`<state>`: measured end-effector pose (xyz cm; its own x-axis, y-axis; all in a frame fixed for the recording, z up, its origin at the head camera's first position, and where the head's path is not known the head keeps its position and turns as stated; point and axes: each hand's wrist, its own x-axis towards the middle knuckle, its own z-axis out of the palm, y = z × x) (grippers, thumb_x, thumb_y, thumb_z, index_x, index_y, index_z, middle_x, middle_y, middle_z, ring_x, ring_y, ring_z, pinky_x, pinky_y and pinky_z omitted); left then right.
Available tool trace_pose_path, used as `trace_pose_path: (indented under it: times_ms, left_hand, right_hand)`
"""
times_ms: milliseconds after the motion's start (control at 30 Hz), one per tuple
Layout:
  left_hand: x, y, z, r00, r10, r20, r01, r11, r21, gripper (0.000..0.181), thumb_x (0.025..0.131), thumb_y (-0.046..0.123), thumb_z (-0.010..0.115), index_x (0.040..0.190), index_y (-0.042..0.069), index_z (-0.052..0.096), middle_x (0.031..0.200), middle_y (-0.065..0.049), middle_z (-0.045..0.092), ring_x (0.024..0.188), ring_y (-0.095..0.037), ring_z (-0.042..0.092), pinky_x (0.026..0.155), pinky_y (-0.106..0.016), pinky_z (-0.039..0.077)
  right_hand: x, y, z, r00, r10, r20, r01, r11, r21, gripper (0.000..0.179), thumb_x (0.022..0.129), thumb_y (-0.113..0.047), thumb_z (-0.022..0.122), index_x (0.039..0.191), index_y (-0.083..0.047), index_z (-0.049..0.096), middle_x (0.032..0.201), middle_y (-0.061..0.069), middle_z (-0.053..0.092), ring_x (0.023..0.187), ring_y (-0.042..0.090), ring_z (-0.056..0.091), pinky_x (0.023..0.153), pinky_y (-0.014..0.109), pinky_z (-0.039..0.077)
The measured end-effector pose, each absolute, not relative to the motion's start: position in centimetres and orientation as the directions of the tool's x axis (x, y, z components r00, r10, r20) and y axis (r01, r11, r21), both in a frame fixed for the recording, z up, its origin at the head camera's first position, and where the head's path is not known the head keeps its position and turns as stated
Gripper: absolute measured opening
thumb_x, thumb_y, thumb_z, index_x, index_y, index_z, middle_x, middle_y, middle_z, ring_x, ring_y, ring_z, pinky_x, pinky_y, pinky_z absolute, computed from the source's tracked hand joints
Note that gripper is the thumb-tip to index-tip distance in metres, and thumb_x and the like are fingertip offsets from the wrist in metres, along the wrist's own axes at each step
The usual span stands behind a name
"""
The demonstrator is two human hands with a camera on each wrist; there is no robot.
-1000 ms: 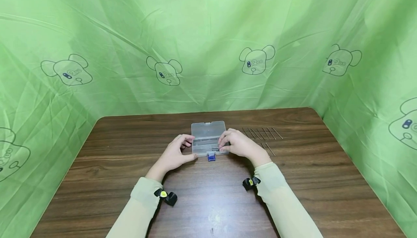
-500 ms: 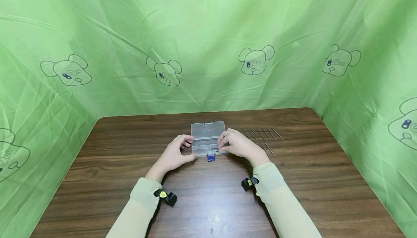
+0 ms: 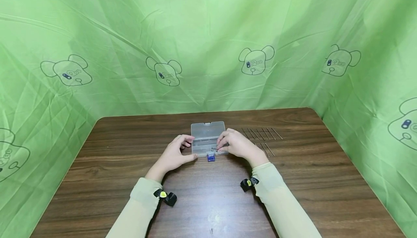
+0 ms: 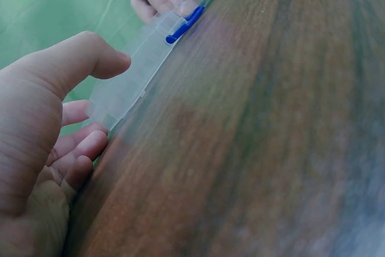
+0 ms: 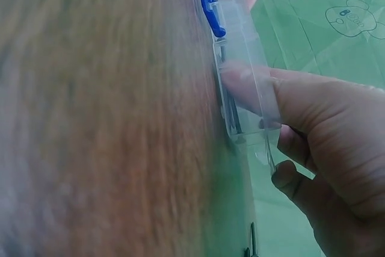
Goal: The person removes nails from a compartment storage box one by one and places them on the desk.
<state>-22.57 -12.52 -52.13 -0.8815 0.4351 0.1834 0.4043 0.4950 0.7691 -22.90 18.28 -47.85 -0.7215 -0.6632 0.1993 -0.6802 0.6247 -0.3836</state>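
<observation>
A clear plastic box (image 3: 207, 131) with several compartments lies on the table with its lid up and a blue latch (image 3: 211, 157) at the front. My left hand (image 3: 174, 153) rests at its left end, fingertips against the side and thumb by the front corner. My right hand (image 3: 238, 143) reaches into the front right compartment with bent fingers. A thin metal pin, perhaps a nail (image 3: 214, 149), shows by its fingertips. In the right wrist view, the thumb (image 5: 243, 85) is down inside the compartment beside a dark metal strip. Whether the fingers pinch it is hidden.
Several thin metal nails or screws (image 3: 262, 134) lie slanted in a row right of the box, with more of them (image 3: 269, 149) nearer the right wrist. The brown wooden table (image 3: 208, 202) ends at green cloth (image 3: 208, 97) behind and at both sides.
My right hand has shifted slightly left inside the compartment, and the metal pin shows slightly further left. My left hand and the box stay put.
</observation>
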Motion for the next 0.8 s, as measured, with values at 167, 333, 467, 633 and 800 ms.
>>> trace_pose_path:
  times_ms: [167,333,467,633,800]
  left_hand:
    - [-22.51,-12.55,-52.06,-0.881,0.435,0.188,0.407,0.492,0.770,0.066,0.085,0.022,0.095,0.142,0.009,0.065,0.128,-0.006,0.066,0.112,-0.022,0.066,0.100,-0.047,0.054]
    - [-22.52,-12.53,-52.01,-0.882,0.433,0.186,0.404,0.493,0.770,0.065,0.085,0.021,0.095,0.142,0.009,0.065,0.128,-0.006,0.066,0.112,-0.022,0.065,0.100,-0.047,0.054]
    - [-22.55,-12.54,-52.06,-0.882,0.433,0.186,0.403,0.489,0.774,0.065,0.085,0.020,0.095,0.142,0.009,0.065,0.128,-0.006,0.066,0.111,-0.022,0.066,0.100,-0.047,0.054]
    - [-22.54,-12.55,-52.16,-0.879,0.436,0.191,0.409,0.488,0.771,0.064,0.086,0.022,0.094,0.141,0.010,0.065,0.128,-0.006,0.066,0.112,-0.022,0.066,0.100,-0.047,0.054]
    - [-22.55,-12.51,-52.14,-0.880,0.435,0.188,0.407,0.490,0.771,0.064,0.086,0.023,0.095,0.141,0.010,0.065,0.129,-0.006,0.066,0.112,-0.022,0.066,0.100,-0.047,0.054]
  right_hand:
    - [-22.89,18.10,-47.85,-0.717,-0.671,0.189,-0.686,0.631,-0.363,0.008,0.093,-0.020,0.087,0.098,-0.014,0.087,0.111,-0.001,0.077,0.112,0.024,0.067,0.107,0.044,0.052]
    - [-22.91,18.04,-47.91,-0.724,-0.673,0.150,-0.673,0.641,-0.370,0.009,0.097,-0.021,0.083,0.101,-0.013,0.086,0.115,0.000,0.076,0.115,0.024,0.070,0.111,0.046,0.051]
    - [-22.90,18.20,-47.94,-0.725,-0.676,0.134,-0.665,0.636,-0.393,0.009,0.100,-0.021,0.081,0.103,-0.014,0.085,0.117,-0.001,0.076,0.116,0.022,0.070,0.111,0.047,0.051]
    - [-22.89,18.61,-47.85,-0.726,-0.669,0.162,-0.656,0.601,-0.457,0.008,0.101,-0.020,0.079,0.105,-0.014,0.084,0.117,-0.001,0.077,0.115,0.021,0.071,0.110,0.045,0.052]
    - [-22.83,18.94,-47.59,-0.746,-0.638,0.192,-0.624,0.569,-0.536,0.005,0.102,-0.019,0.080,0.104,-0.015,0.082,0.116,-0.001,0.076,0.115,0.021,0.072,0.108,0.042,0.055]
